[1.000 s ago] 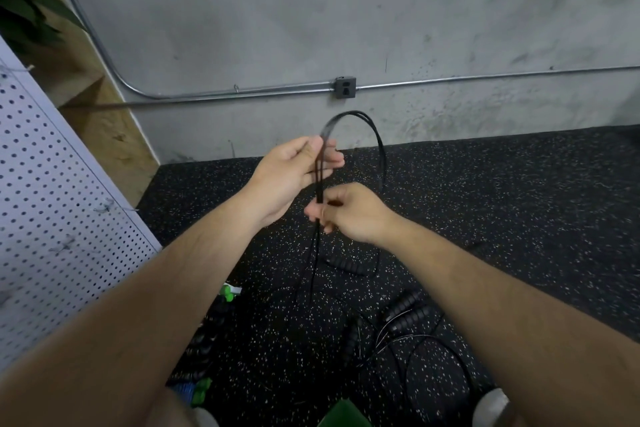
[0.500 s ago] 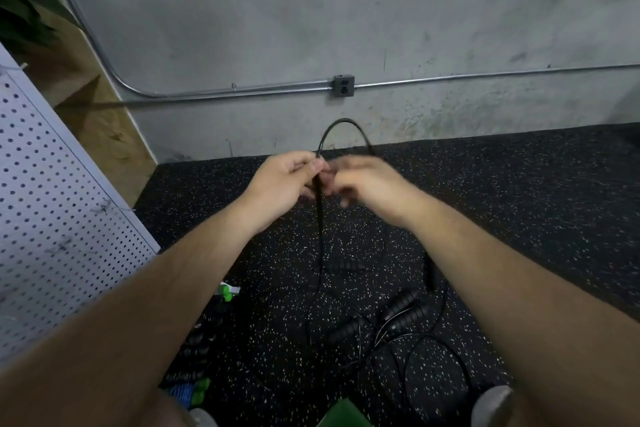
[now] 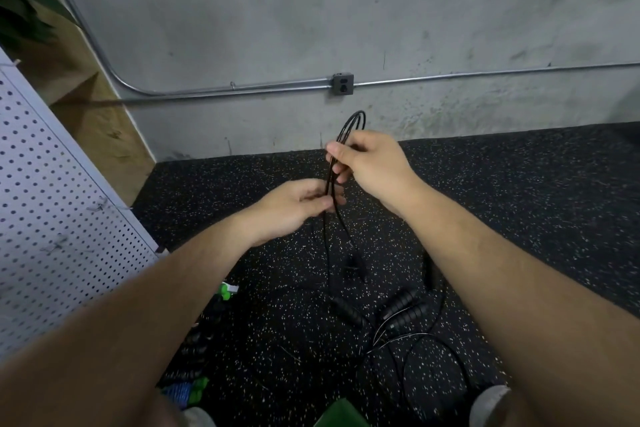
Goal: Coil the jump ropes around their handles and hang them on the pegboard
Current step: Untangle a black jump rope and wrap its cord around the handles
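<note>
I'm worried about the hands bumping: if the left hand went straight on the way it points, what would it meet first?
Beyond the black rope it pinches, the left hand points up-right at the right hand, so probably that hand's wrist first; depth is unclear.

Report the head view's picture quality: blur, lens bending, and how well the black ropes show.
Head view: dim, even light, no glare; wide-angle lens bows the wall pipe; the held rope stands out against the grey wall; floor handles blend into the dark speckled mat; near forearms look soft.
</note>
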Demonstrator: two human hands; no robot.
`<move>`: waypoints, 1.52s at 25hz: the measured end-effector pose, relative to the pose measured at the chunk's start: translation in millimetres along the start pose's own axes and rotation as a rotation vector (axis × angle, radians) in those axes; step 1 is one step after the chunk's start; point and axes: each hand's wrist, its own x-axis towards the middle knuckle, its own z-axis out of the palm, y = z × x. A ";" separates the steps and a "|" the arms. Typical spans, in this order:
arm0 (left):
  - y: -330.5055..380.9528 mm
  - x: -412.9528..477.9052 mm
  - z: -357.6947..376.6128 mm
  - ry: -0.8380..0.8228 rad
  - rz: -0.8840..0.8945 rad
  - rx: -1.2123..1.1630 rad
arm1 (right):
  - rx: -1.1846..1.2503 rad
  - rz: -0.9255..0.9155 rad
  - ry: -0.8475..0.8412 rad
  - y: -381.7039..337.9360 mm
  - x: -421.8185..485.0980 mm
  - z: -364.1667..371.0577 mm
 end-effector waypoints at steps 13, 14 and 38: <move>33.9 11.3 -3.4 0.396 0.148 -0.099 | -0.390 -0.026 -0.218 15.1 -18.0 16.1; 31.7 10.7 -5.3 0.384 0.147 -0.127 | -0.367 -0.030 -0.179 13.7 -16.2 16.1; -4.4 3.1 -18.1 0.169 0.020 -0.127 | -0.064 -0.018 -0.034 5.1 3.2 12.3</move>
